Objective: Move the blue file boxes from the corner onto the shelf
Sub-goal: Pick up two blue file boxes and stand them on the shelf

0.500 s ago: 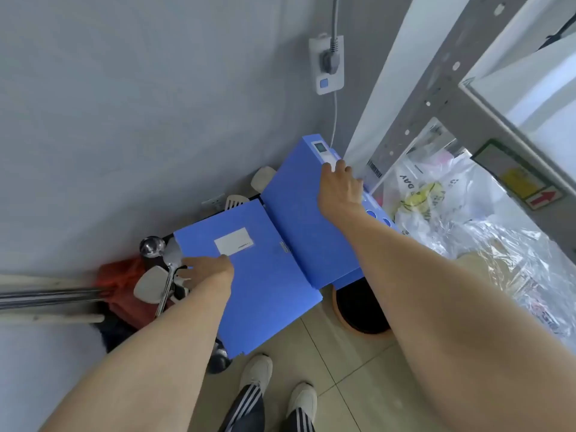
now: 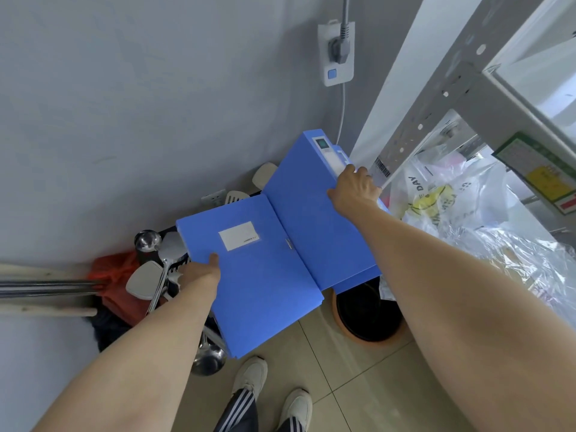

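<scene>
Both boxes have lifted: left hand (image 2: pixel 199 272) grips the labelled box (image 2: pixel 258 275), right hand (image 2: pixel 353 190) grips the other box (image 2: pixel 311 219); contents unseen.

The clear plastic bag (image 2: pixel 436 194) under the shelf (image 2: pixel 486 88) carries the word "DAY" in dark letters, next to a yellow smiling face. The white label (image 2: pixel 238 240) on the left blue file box (image 2: pixel 265 291) has a short line of small print, too small to read. The green and yellow sticker (image 2: pixel 536 173) on the shelf edge shows print and a red part, but the text is not readable. A barcode label (image 2: pixel 382 167) sits on the shelf post, its digits unreadable.
</scene>
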